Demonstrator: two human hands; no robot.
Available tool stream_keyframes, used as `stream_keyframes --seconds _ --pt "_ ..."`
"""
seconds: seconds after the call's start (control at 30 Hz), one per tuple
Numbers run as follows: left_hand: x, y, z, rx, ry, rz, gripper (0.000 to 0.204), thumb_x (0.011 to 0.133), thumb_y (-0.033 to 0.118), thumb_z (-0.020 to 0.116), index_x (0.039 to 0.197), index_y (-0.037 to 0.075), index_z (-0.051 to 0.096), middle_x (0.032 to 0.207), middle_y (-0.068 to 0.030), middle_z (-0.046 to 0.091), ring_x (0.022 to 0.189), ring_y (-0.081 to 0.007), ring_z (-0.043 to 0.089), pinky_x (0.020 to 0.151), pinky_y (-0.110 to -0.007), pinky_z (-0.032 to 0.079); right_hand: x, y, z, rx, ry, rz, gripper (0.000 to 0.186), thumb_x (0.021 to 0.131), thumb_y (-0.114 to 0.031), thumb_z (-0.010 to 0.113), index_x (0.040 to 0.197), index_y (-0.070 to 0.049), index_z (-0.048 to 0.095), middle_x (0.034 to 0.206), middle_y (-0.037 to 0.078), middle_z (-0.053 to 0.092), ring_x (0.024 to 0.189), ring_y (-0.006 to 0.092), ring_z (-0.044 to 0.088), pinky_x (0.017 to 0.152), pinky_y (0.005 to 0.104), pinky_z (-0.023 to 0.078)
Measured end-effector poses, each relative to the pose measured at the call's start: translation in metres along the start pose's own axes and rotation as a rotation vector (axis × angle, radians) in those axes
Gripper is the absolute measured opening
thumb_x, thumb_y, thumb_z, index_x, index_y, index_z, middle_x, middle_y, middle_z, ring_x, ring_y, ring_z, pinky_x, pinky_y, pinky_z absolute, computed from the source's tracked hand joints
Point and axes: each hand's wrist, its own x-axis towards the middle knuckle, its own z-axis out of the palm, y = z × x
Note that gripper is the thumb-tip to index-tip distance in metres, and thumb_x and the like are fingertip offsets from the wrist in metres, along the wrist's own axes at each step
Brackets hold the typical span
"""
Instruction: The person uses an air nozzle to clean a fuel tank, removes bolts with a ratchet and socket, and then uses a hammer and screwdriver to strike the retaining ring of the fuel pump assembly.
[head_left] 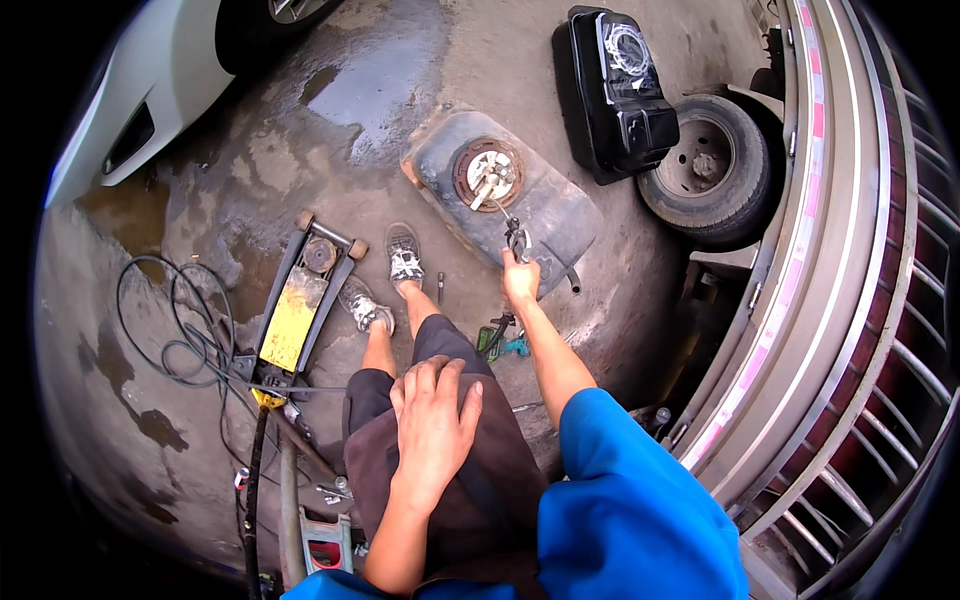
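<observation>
My right hand (519, 275) grips a pair of dark pliers (517, 238) over the lower right part of a worn grey fuel tank (440, 160) lying on the floor. On the tank is a rusty ring (468, 168) around a white fitting (492, 180); a thin line runs from it toward the pliers, whose jaws are too small to make out clearly. My left hand (432, 425) rests palm down on my brown apron at my lap, its fingers apart and holding nothing. Green and teal tools (515, 345) lie on the floor below the tank.
A black tank (590, 100) lies at back right beside a tyre (700, 165). A vehicle body (750, 380) lines the right, a white car (150, 110) the upper left. A floor jack (295, 320), looped cables (170, 310), a small stool (325, 540) and puddles surround my feet.
</observation>
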Motion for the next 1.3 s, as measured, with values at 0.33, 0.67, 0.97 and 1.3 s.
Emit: stream_keyframes --seconds 0.33,0.67,0.97,1.3 --pt "-0.001 0.013 0.015 0.054 -0.036 0.026 0.037 0.088 0.023 0.066 0.117 0.001 0.061 0.119 -0.0146 0.057 0.115 -0.0312 0.051 0.102 -0.047 0.035 -0.037 -0.014 -0.009 -0.155 0.003 -0.173 0.033 0.088 -0.034 0.065 0.094 -0.002 0.066 0.082 0.021 0.070 0.083 0.0370 0.069 0.077 0.0457 0.050" --pt "-0.010 0.007 0.004 0.018 0.015 -0.014 0.037 0.089 0.023 0.065 0.118 0.001 0.061 0.119 -0.0148 0.057 0.115 -0.0314 0.051 0.102 -0.047 0.035 -0.069 -0.029 -0.001 -0.689 -0.230 -0.304 0.038 0.087 -0.027 0.062 0.117 -0.005 0.053 0.099 0.026 0.068 0.099 0.0424 0.065 0.088 0.0504 0.051" --pt "-0.016 -0.004 0.001 -0.019 0.048 -0.019 0.036 0.089 0.022 0.065 0.118 0.001 0.061 0.118 -0.0153 0.057 0.114 -0.0319 0.052 0.101 -0.048 0.035 -0.076 -0.031 -0.002 -0.666 -0.176 -0.319 0.037 0.087 -0.027 0.062 0.116 -0.005 0.054 0.096 0.027 0.068 0.097 0.0437 0.065 0.086 0.0506 0.051" --pt "-0.014 -0.002 0.002 -0.013 0.040 0.002 0.035 0.089 0.022 0.065 0.117 0.000 0.061 0.118 -0.0154 0.057 0.114 -0.0319 0.052 0.101 -0.048 0.035 -0.065 -0.034 -0.007 -0.578 -0.155 -0.254 0.042 0.087 -0.032 0.063 0.122 -0.008 0.057 0.097 0.027 0.068 0.097 0.0435 0.065 0.086 0.0512 0.051"
